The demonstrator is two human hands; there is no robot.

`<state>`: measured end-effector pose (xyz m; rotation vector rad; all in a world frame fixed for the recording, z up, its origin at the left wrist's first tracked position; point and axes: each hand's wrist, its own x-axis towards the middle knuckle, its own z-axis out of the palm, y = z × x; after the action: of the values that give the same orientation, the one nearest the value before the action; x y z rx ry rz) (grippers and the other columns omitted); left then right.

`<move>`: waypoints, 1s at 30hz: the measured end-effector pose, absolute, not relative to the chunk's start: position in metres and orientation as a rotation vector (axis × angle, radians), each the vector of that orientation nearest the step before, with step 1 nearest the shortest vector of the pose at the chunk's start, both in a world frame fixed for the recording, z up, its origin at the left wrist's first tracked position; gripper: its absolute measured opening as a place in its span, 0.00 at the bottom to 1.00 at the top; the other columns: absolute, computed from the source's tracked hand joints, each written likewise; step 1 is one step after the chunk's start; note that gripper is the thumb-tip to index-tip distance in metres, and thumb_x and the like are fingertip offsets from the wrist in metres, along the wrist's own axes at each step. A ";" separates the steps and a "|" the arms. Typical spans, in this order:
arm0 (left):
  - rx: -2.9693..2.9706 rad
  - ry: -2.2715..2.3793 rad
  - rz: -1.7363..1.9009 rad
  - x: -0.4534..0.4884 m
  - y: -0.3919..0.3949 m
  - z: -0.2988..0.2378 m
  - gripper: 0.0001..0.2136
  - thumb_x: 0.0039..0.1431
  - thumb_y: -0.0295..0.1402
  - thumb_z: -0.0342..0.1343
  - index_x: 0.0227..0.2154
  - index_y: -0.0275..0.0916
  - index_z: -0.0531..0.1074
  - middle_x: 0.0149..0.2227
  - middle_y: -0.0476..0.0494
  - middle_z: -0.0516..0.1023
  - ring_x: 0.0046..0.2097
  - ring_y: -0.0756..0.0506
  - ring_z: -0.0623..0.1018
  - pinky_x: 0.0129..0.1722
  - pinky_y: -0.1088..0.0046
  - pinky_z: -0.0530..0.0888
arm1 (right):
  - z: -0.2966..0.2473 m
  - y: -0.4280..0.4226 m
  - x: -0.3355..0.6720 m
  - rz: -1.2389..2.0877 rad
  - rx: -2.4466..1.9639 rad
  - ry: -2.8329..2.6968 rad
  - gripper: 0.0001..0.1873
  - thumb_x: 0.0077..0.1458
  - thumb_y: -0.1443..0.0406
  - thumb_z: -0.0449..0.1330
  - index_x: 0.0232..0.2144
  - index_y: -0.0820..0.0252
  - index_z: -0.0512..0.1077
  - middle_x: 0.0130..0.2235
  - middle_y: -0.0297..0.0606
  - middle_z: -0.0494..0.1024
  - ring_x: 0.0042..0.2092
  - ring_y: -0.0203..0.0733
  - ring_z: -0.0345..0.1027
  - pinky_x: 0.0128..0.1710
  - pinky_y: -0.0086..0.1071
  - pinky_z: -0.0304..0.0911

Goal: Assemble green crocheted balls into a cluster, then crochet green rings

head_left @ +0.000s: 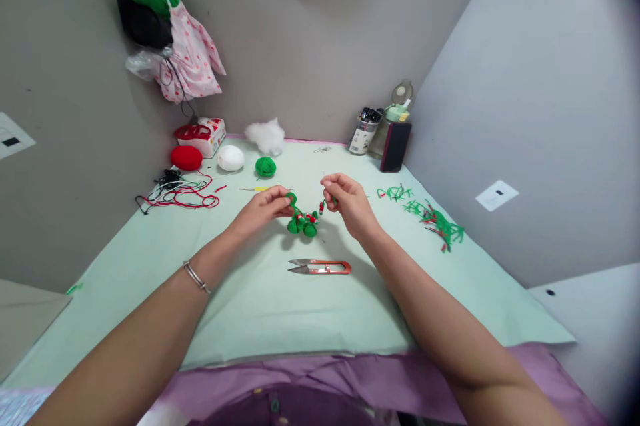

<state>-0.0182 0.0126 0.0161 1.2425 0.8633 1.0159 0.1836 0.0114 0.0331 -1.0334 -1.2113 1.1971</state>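
grey walls rise behind a tabletop covered in pale green. near its middle, the left hand has its fingers pinched together on the upper edge of a green yarn piece, whose rounded lobes and red and white bits hang below; whether it touches the cover i cannot tell. just to its right, the right hand keeps thumb and fingers nearly closed around a thin green strand, with a small red and green bit dangling below the fingertips. orange-handled snips lie in front, blades pointing left. red, white and green yarn balls sit toward the back left, and green and red yarn scraps lie at the right.
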 end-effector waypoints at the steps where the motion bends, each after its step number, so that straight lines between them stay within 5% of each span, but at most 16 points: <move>1: 1.197 0.837 1.013 -0.019 0.012 0.018 0.07 0.52 0.35 0.62 0.29 0.39 0.69 0.28 0.49 0.76 0.33 0.47 0.78 0.39 0.72 0.72 | 0.033 0.010 0.183 1.216 -1.031 -1.251 0.14 0.48 0.57 0.65 0.31 0.59 0.69 0.20 0.25 0.67 0.21 0.28 0.54 0.22 0.27 0.48; 18: 1.123 0.864 1.077 -0.018 0.004 0.026 0.05 0.58 0.33 0.56 0.31 0.38 0.68 0.34 0.46 0.78 0.34 0.50 0.77 0.33 0.76 0.68 | 0.031 0.001 0.176 1.381 -1.032 -1.670 0.15 0.49 0.57 0.67 0.35 0.62 0.74 0.21 0.29 0.73 0.23 0.32 0.64 0.23 0.26 0.56; 26: 1.102 0.887 1.172 -0.016 0.006 0.025 0.07 0.51 0.27 0.55 0.35 0.39 0.69 0.32 0.52 0.73 0.27 0.54 0.71 0.30 0.76 0.66 | 0.028 -0.002 0.174 0.948 -1.194 -1.806 0.08 0.54 0.61 0.60 0.31 0.61 0.74 0.19 0.29 0.70 0.22 0.31 0.59 0.23 0.27 0.54; 30: 1.231 0.928 1.067 -0.017 0.007 0.024 0.06 0.55 0.33 0.55 0.33 0.38 0.71 0.28 0.53 0.69 0.24 0.55 0.66 0.31 0.74 0.67 | 0.025 -0.006 0.173 0.594 -1.214 -1.939 0.06 0.57 0.63 0.60 0.32 0.58 0.75 0.20 0.28 0.70 0.22 0.31 0.56 0.26 0.27 0.54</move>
<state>-0.0168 0.0069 0.0237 1.2310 0.9276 1.0674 0.1726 -0.0059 0.0249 -1.2138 -1.9387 0.5942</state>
